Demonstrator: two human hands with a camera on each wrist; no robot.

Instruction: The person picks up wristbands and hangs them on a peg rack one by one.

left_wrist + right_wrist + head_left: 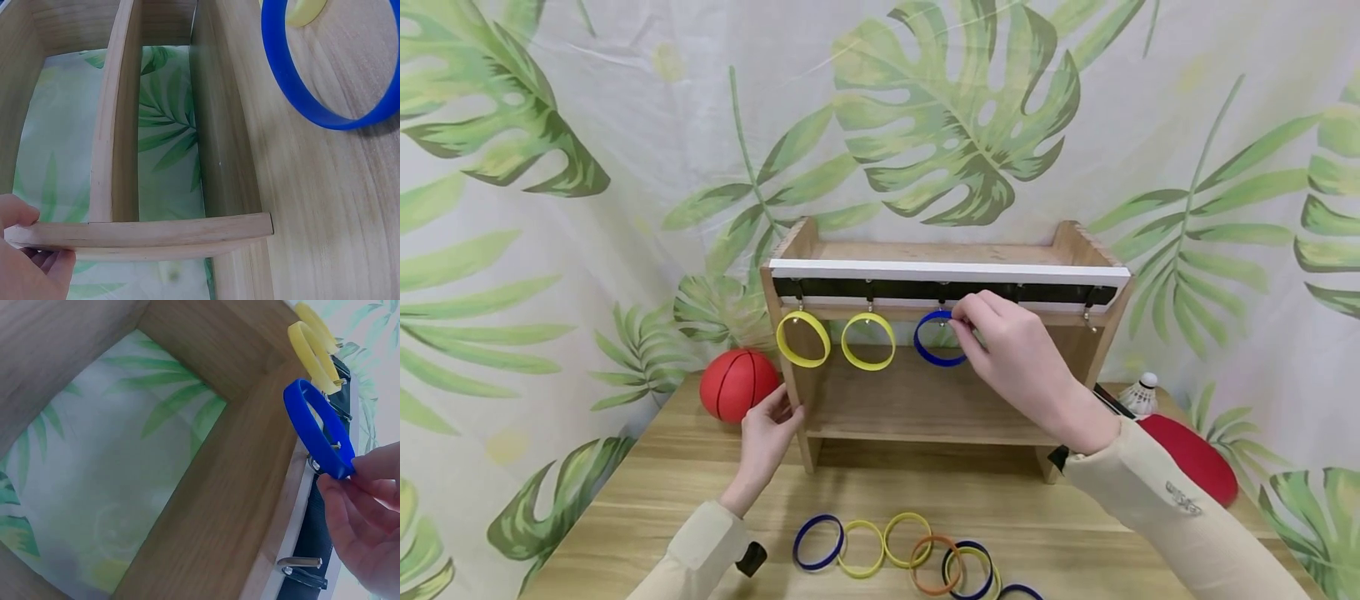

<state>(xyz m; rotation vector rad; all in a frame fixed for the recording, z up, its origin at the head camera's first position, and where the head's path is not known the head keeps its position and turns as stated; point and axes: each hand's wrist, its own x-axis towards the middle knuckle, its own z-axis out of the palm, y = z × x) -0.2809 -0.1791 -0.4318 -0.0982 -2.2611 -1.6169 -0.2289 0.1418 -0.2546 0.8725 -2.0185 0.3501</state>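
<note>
My right hand (pixel 1018 358) pinches a blue silicone wristband (pixel 305 428) between thumb and fingers. That band is at the middle hook of the black strip (pixel 835 289) along the front top of a small wooden shelf (pixel 917 400); in the right wrist view the hook's tip shows inside the ring. To its left, a yellow wristband (pixel 803 364) and a second yellow wristband (pixel 868 367) hang from their own hooks. My left hand (pixel 767 437) grips the edge of the shelf's left side panel (pixel 144 234), thumb and fingers on opposite faces.
Several blue, yellow and orange (pixel 936 591) wristbands lie on the wooden table (pixel 647 508) before the shelf, some overlapping. A red ball (pixel 739 385) sits left of it. At right are a shuttlecock (pixel 1141 396) and a red paddle (pixel 1195 458). A bare hook (pixel 1088 321) is at the strip's right end.
</note>
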